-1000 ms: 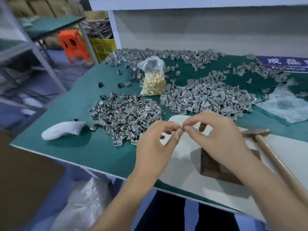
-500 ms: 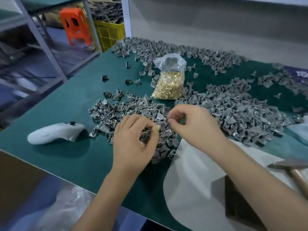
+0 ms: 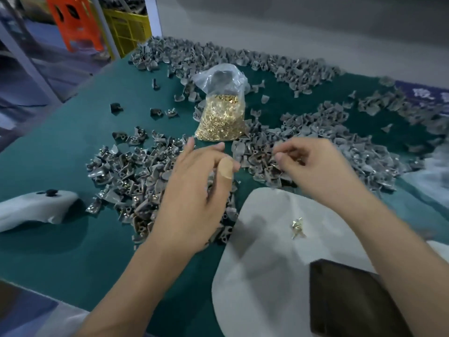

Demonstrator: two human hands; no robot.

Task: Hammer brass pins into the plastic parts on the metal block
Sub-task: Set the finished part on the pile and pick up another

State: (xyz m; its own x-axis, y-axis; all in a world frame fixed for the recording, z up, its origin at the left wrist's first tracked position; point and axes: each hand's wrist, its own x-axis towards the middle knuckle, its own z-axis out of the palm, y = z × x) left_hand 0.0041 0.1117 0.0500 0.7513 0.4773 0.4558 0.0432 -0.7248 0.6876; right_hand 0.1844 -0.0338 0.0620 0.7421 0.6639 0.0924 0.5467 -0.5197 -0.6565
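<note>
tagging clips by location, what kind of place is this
Likely a small factory assembly bench: heaps of grey plastic parts on a green table, a bag of brass pins, and a metal block.

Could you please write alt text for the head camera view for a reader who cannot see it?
A person's left hand and right hand hover over heaps of grey plastic parts on a green table, the right fingers curled at the pile. Behind stands a bag of brass pins; nearer lie loose pins and a dark metal block.
</note>
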